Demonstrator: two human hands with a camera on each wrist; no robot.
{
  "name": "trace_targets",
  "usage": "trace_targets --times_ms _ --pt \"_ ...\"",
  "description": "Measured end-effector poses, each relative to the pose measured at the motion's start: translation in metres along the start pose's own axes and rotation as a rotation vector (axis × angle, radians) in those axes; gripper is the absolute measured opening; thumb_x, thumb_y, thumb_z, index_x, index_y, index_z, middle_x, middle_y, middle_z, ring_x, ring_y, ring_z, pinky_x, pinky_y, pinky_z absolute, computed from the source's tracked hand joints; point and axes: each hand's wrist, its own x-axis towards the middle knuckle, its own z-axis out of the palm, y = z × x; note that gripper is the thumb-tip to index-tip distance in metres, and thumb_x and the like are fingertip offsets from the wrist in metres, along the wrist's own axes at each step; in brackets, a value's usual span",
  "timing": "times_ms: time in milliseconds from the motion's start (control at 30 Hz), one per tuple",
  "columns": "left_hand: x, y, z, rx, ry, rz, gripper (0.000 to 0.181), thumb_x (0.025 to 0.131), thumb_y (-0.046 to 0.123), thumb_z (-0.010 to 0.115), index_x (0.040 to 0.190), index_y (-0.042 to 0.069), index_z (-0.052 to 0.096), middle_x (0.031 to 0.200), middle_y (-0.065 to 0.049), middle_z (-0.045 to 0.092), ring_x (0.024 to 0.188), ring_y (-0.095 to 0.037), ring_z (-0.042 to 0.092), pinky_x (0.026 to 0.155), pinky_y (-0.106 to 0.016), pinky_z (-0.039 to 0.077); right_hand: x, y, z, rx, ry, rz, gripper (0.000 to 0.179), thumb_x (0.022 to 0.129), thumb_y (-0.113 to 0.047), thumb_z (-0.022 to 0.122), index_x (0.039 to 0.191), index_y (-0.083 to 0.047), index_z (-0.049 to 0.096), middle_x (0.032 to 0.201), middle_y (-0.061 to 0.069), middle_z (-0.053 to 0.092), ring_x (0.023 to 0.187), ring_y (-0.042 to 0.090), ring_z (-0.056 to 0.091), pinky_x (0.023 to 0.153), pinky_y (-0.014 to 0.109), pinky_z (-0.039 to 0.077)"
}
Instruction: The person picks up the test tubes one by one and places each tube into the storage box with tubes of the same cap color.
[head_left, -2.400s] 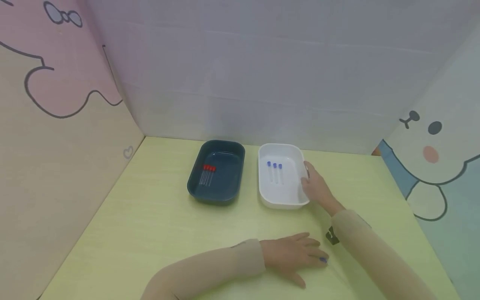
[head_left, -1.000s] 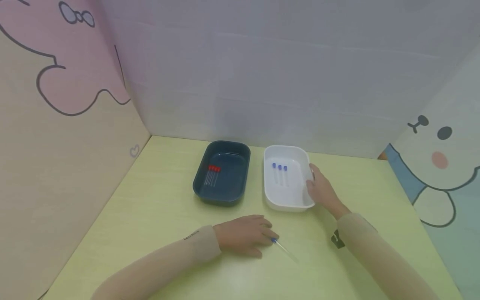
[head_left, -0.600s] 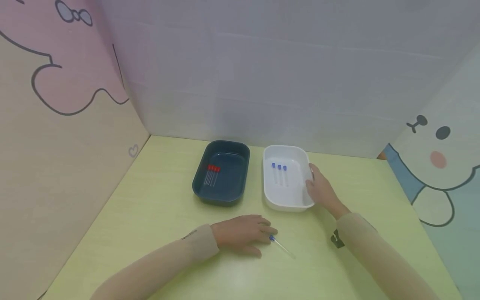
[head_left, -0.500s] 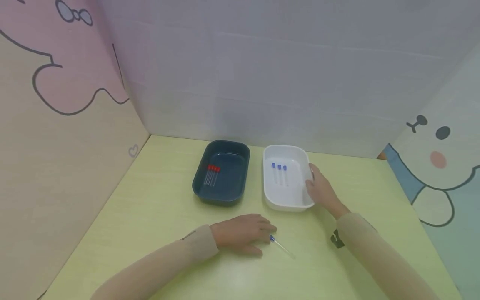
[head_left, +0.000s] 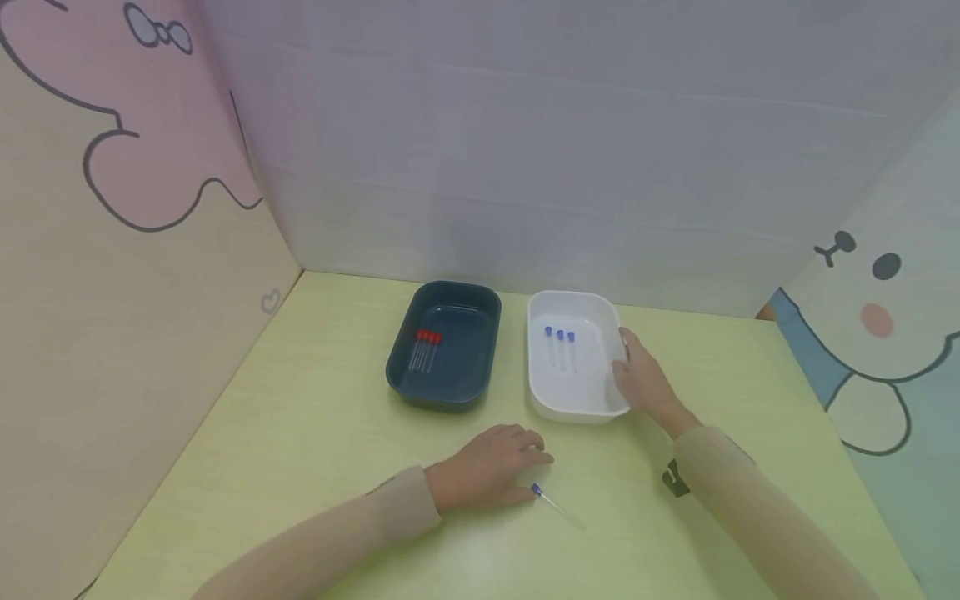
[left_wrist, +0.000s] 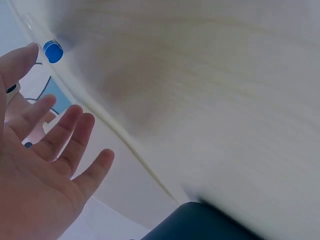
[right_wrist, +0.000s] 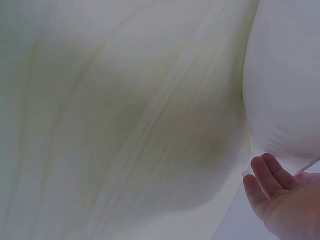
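A thin clear tube with a blue cap [head_left: 557, 506] lies slantwise on the table, cap towards my left hand [head_left: 487, 468]. That hand hovers low over the tabletop with its fingers spread and holds nothing. Its thumb tip is right at the blue cap [left_wrist: 53, 51], as the left wrist view also shows. My right hand [head_left: 647, 382] grips the right rim of the white tray [head_left: 573, 414], its fingers [right_wrist: 257, 195] along the outer wall and the thumb at the rim. Three blue-capped tubes [head_left: 560, 350] lie side by side in this tray.
Left of the white tray stands a dark blue-green tray [head_left: 442, 396] holding several red-capped tubes [head_left: 426, 350]. Both trays are near the back wall [head_left: 480, 183] of the pale yellow table [head_left: 315, 400]. Walls with cartoon prints close off both sides.
My left hand has moved left across the table, the loose tube along with it. Lately its fingers have come off the cap, and the tube has shifted slightly nearer. The right hand keeps its grip.
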Motion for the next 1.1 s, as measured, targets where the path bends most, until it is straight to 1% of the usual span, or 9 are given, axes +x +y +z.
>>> trace_targets --times_ms 133,233,333,467,567,733,933,1033,1100 --pt "0.004 0.001 0.006 0.011 0.025 0.066 0.036 0.094 0.038 0.073 0.129 0.028 0.07 0.127 0.005 0.068 0.117 -0.012 0.063 0.102 -0.027 0.052 0.001 0.001 0.001 -0.003 0.0 0.001 0.066 0.105 -0.011 0.039 0.163 0.002 0.011 0.155 0.039 0.037 0.132 0.056 0.052 0.104 0.065 0.051" --pt "0.006 0.004 0.006 0.044 0.034 0.106 0.031 0.094 0.037 0.073 0.124 0.031 0.072 0.123 0.008 0.069 0.113 -0.01 0.062 0.103 -0.026 0.051 0.001 0.001 0.001 0.002 0.0 0.004 0.066 0.105 -0.011 0.039 0.164 0.001 0.01 0.156 0.038 0.037 0.132 0.055 0.052 0.103 0.065 0.051" --pt "0.007 0.007 0.005 0.041 0.039 0.121 0.026 0.094 0.036 0.074 0.12 0.032 0.075 0.122 0.009 0.068 0.113 -0.009 0.061 0.105 -0.025 0.049 0.001 0.0 0.002 0.001 -0.003 0.007 0.066 0.106 -0.012 0.039 0.164 0.001 0.009 0.157 0.037 0.036 0.132 0.055 0.052 0.104 0.065 0.051" --pt "0.009 0.007 0.004 0.003 0.046 0.122 0.018 0.095 0.032 0.074 0.112 0.033 0.078 0.123 0.008 0.068 0.113 -0.01 0.061 0.104 -0.025 0.049 0.001 -0.002 0.002 -0.005 -0.009 0.019 0.066 0.106 -0.012 0.038 0.164 0.0 0.008 0.158 0.037 0.035 0.134 0.055 0.051 0.105 0.065 0.05" --pt "0.011 0.005 0.003 0.006 0.042 0.12 0.014 0.096 0.03 0.072 0.108 0.034 0.079 0.125 0.008 0.068 0.115 -0.01 0.06 0.106 -0.026 0.048 0.0 -0.003 0.003 -0.01 -0.01 0.02 0.066 0.106 -0.013 0.038 0.164 0.0 0.008 0.157 0.037 0.036 0.133 0.055 0.052 0.104 0.064 0.052" --pt "0.014 -0.001 0.003 0.029 0.029 0.116 0.015 0.099 0.033 0.065 0.106 0.036 0.078 0.13 0.008 0.067 0.122 -0.011 0.058 0.11 -0.028 0.046 0.0 -0.003 0.003 -0.01 -0.007 0.017 0.066 0.106 -0.013 0.038 0.164 0.0 0.008 0.155 0.037 0.038 0.129 0.055 0.055 0.1 0.063 0.055" --pt "0.012 -0.006 0.004 -0.004 0.076 0.133 0.013 0.097 0.03 0.069 0.105 0.034 0.078 0.131 0.005 0.067 0.123 -0.014 0.059 0.11 -0.029 0.048 0.001 -0.004 0.002 -0.008 -0.006 0.022 0.066 0.106 -0.013 0.039 0.164 -0.001 0.009 0.156 0.037 0.037 0.131 0.055 0.054 0.101 0.063 0.054" --pt "0.011 -0.006 0.003 -0.028 0.07 0.102 0.019 0.092 0.028 0.076 0.111 0.031 0.077 0.131 0.004 0.067 0.123 -0.014 0.06 0.108 -0.028 0.049 0.001 -0.004 0.001 -0.005 -0.009 0.021 0.066 0.106 -0.012 0.039 0.164 -0.001 0.009 0.156 0.038 0.037 0.131 0.055 0.054 0.101 0.063 0.054" --pt "0.009 -0.005 0.002 -0.054 0.044 0.05 0.032 0.089 0.032 0.079 0.12 0.026 0.074 0.133 0.003 0.066 0.125 -0.014 0.06 0.108 -0.029 0.049 0.001 -0.005 0.001 -0.002 -0.008 0.024 0.067 0.106 -0.013 0.039 0.164 -0.001 0.009 0.156 0.037 0.037 0.131 0.055 0.053 0.101 0.064 0.053"
